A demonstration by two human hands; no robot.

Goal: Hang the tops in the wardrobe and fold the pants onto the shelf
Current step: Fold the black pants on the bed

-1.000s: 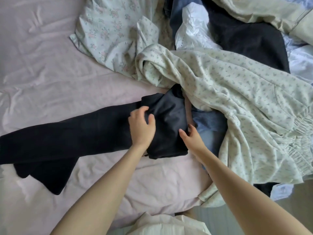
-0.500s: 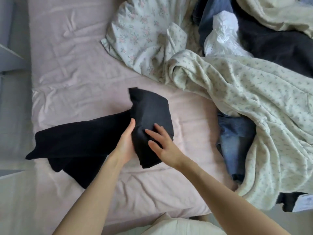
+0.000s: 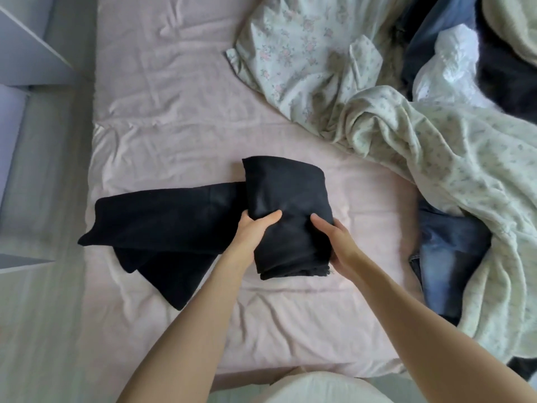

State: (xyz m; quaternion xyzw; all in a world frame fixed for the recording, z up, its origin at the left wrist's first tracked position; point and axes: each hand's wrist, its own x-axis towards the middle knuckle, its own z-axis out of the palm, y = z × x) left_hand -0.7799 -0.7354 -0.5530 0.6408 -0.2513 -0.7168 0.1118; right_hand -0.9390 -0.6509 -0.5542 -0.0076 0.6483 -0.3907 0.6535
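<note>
While gripped at its folded end, one pair of black pants (image 3: 284, 199) between left hand (image 3: 252, 228) and right hand (image 3: 334, 239).

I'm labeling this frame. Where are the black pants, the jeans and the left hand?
black pants (image 3: 286, 196): head view, folded top layer.
jeans (image 3: 447, 245): head view, exposed denim.
left hand (image 3: 254, 228): head view, back of hand.

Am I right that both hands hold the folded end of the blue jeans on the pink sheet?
Not quite: the head view shows the left hand and right hand holding black pants, not jeans. The blue jeans lie untouched to the right.
</note>
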